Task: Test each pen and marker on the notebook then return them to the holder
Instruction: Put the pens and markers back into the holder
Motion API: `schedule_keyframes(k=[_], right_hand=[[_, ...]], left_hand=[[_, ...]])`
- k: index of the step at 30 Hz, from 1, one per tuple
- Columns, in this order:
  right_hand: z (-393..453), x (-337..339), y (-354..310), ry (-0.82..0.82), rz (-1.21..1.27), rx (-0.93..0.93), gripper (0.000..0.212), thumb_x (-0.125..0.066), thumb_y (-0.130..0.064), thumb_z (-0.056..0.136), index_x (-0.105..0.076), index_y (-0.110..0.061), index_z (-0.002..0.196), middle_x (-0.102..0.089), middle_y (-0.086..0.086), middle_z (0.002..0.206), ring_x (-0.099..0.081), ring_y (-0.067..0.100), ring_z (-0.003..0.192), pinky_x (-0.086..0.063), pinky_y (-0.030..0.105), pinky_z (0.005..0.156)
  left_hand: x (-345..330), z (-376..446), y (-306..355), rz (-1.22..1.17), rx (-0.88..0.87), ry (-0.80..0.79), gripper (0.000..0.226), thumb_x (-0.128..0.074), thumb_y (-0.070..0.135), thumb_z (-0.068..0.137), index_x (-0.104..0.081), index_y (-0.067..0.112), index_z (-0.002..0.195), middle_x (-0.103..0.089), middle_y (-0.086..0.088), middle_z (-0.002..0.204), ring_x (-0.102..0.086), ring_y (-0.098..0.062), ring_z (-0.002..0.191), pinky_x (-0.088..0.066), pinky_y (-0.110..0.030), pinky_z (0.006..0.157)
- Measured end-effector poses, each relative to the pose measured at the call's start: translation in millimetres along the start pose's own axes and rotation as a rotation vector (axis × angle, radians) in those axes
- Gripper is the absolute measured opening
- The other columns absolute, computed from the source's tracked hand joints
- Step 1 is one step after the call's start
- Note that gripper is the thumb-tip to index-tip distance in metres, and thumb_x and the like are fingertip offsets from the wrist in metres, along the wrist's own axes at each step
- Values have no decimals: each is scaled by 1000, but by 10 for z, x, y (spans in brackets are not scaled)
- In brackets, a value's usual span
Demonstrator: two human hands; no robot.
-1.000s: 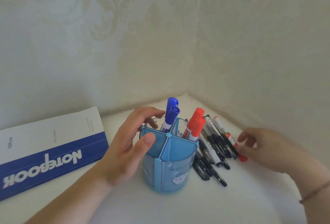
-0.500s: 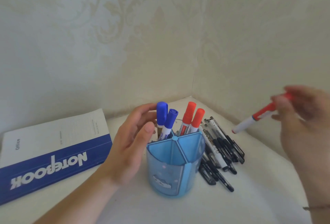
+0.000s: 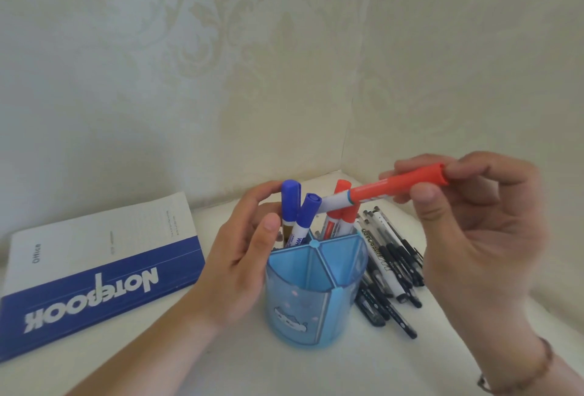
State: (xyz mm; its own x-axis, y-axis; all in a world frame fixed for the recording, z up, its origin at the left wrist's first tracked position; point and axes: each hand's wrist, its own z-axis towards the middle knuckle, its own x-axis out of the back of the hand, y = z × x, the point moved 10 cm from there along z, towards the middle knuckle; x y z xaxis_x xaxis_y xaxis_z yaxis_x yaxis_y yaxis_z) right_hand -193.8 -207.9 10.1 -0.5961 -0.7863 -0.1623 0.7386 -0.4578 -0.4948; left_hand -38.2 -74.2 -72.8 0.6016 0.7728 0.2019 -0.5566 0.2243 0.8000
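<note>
The right hand (image 3: 474,237) pinches a red marker (image 3: 395,188) by its capped end, thumb in front and fingers curled behind, and holds it nearly level above the holder (image 3: 316,288), its white end pointing left over the markers that stand inside. The left hand (image 3: 240,256) wraps round the holder's left side, thumb against the near wall and fingers curved over the far rim, next to the taller blue cap. The holder is a round, pale blue plastic cup split into compartments by spokes from a central hub, with a small cartoon figure on its front wall. Two blue markers (image 3: 298,215) stand in the far left compartment, caps up, the nearer one leaning right. Two red markers (image 3: 339,221) stand in the far right compartment, partly hidden behind the held marker. The two near compartments show only their bare blue walls from this angle. Just right of the holder a heap of black pens (image 3: 392,269) lies on the white table (image 3: 316,370), with a white whiteboard marker among them, all pointing roughly toward the corner of the wall (image 3: 221,63). Left of the holder, well apart from the pens, a closed notebook (image 3: 94,263) lies flat, its blue band lettered NOTEBOOK upside down to the camera. A thin bracelet (image 3: 534,376) circles the right wrist.
</note>
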Motion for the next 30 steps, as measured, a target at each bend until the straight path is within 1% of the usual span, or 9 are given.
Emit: schedule_keyframes(k=[4, 8, 12, 15, 17, 20, 22, 25, 30], right_hand=[[43, 92, 31, 37, -58, -4, 20, -64, -24, 89, -49, -24, 101, -69, 12, 94, -68, 36, 79, -56, 44, 74], [11, -63, 176, -145, -154, -40, 23, -66, -23, 88, -57, -31, 107, -69, 8, 104, -67, 32, 99, -50, 48, 84], [-22, -219, 260, -374, -515, 2, 18, -57, -39, 91, -60, -31, 106, -60, -6, 123, -50, 23, 123, -39, 32, 97], [-74, -289, 362, -523, -580, -25, 28, -49, -46, 93, -60, -33, 116, -50, -6, 135, -38, 22, 133, -30, 27, 107], [5, -121, 365, -442, -490, -61, 26, -53, -37, 93, -57, -33, 118, -53, -6, 130, -48, 18, 124, -40, 30, 98], [78, 273, 548, -276, -499, -324, 8, -65, -31, 86, -61, -38, 89, -64, -16, 89, -57, 4, 77, -46, 21, 63], [-103, 341, 828, -513, -892, -473, 12, -69, -42, 77, -60, -34, 73, -61, -14, 77, -53, 5, 68, -46, 24, 59], [-490, 328, 1122, -917, -1267, -605, 30, -61, -61, 67, -57, -32, 69, -54, -16, 79, -51, 0, 77, -50, 32, 71], [-565, 431, 1166, -958, -1430, -660, 40, -60, -68, 69, -55, -29, 74, -49, -15, 82, -47, 6, 84, -49, 30, 72]], left_hand=[[-21, 6, -20, -27, 13, -18, 54, -33, 62, 94, -44, 27, 134, -70, 10, 116, -65, -18, 107, -47, -17, 86], [-24, 6, -26, -37, 19, -24, 55, -33, 63, 94, -43, 27, 135, -70, 10, 117, -63, -18, 111, -47, -17, 86], [-25, 9, -30, -30, 25, -24, 55, -33, 64, 93, -43, 30, 134, -69, 11, 117, -63, -19, 111, -47, -17, 86], [-23, 9, -34, -29, 26, -26, 55, -34, 64, 93, -43, 30, 134, -69, 10, 118, -63, -19, 111, -48, -17, 86], [-11, 8, -43, -13, 28, -25, 54, -34, 66, 92, -43, 33, 134, -68, 11, 119, -62, -19, 111, -47, -18, 87], [9, 1, -49, -3, 31, -9, 52, -36, 68, 91, -45, 37, 132, -67, 12, 119, -62, -19, 107, -47, -22, 87], [18, 3, -51, -10, 29, 3, 49, -38, 68, 90, -47, 40, 130, -66, 12, 120, -62, -16, 107, -46, -21, 86], [59, 21, -69, -15, 20, 22, 55, -38, 70, 89, -48, 35, 130, -66, 8, 119, -61, -18, 107, -46, -30, 84], [63, 26, -77, -68, 14, 1, 71, -40, 71, 87, -43, 19, 135, -66, 1, 122, -62, -21, 114, -46, -24, 89]])
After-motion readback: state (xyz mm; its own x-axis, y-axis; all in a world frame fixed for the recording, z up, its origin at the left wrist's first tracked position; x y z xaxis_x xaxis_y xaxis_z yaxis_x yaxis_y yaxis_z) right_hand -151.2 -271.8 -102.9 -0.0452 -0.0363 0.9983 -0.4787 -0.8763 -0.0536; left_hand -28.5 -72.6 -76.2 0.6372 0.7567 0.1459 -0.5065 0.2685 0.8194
